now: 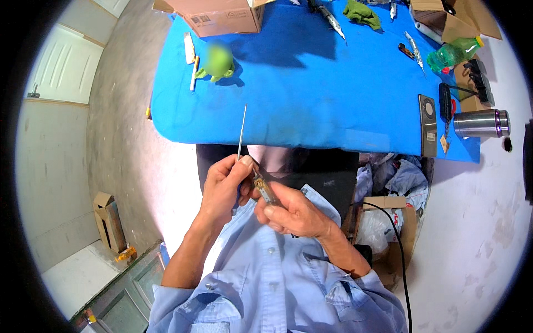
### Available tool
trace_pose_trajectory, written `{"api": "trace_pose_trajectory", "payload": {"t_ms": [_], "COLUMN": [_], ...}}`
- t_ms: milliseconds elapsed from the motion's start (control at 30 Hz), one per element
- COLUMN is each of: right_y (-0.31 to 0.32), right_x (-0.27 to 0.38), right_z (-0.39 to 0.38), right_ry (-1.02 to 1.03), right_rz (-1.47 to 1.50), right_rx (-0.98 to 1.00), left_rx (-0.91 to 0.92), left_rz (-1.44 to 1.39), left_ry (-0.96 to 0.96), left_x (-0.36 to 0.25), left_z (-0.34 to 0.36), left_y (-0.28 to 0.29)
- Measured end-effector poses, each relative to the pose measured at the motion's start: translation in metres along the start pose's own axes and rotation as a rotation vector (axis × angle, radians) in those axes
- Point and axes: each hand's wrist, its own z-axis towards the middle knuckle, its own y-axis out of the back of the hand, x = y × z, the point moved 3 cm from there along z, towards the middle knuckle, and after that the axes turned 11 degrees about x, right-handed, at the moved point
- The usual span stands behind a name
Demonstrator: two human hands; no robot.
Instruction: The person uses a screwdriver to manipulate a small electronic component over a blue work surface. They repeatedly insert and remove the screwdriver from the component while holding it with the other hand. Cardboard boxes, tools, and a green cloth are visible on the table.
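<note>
Just in front of my chest, near the front edge of the blue table (pixel 277 125), both hands are close together. My left hand (pixel 218 186) is closed round a screwdriver (pixel 242 133); its thin metal shaft points up and away, and a bit of blue handle shows below the fingers. A small brass-and-grey mechanical part (pixel 264 190) is gripped in my right hand (pixel 297 213), tilted, its brass-coloured end toward my left thumb. The fingers hide some of this part, and its exact kind cannot be made out.
A cardboard box (pixel 222 16) stands at the far left, near a green figure (pixel 216 62) and a white stick (pixel 194 73). On the right are a green bottle (pixel 452 54), a steel flask (pixel 482 123) and a dark flat device (pixel 427 125). A black cable (pixel 401 250) hangs beside me.
</note>
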Motion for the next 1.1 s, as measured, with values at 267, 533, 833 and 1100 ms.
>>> {"api": "trace_pose_trajectory", "payload": {"t_ms": [267,533,833,1100], "right_y": [-0.002,-0.001,0.0,0.004], "right_x": [0.002,0.003,0.002,0.001], "right_z": [0.001,0.002,0.0,-0.002], "right_ry": [0.038,-0.027,-0.046,-0.068], "right_rz": [-0.055,-0.066,-0.031,-0.075], "right_rx": [0.017,0.015,-0.003,0.011], "left_rx": [-0.006,0.067,0.126,0.121], "left_rz": [-0.019,-0.01,0.023,0.167], "left_ry": [0.013,0.04,0.021,0.02], "left_x": [-0.003,-0.002,-0.006,-0.016], "left_z": [0.001,0.004,0.004,0.002], "left_y": [-0.002,0.005,0.003,0.003]}}
